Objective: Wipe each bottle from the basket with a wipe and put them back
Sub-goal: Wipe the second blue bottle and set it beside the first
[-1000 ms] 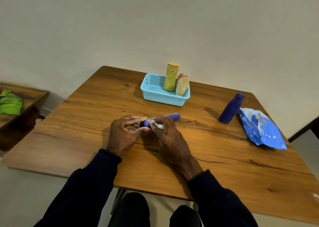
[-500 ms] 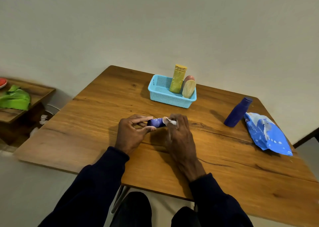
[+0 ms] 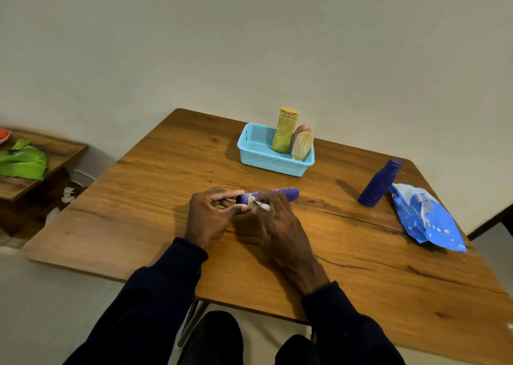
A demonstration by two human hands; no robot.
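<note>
A purple tube-shaped bottle (image 3: 280,194) lies on its side in the middle of the wooden table (image 3: 138,212). My left hand (image 3: 211,217) pinches its dark cap end. My right hand (image 3: 277,226) presses a small white wipe (image 3: 262,205) against the tube near the cap. The light blue basket (image 3: 266,165) stands further back and holds a tall yellow bottle (image 3: 286,130), a pale oval bottle (image 3: 302,146) and a pinkish one (image 3: 304,128) behind it. A dark blue bottle (image 3: 379,183) stands upright at the right.
A blue wipes pack (image 3: 424,217) lies at the table's right edge beside the dark blue bottle. A lower wooden shelf (image 3: 63,153) at the left carries a green cloth (image 3: 23,163). A plain wall runs behind the table.
My right hand with the wipe slid right along the tube, then back toward the cap end, so the tube's far end shows again. The left hand kept its hold.
</note>
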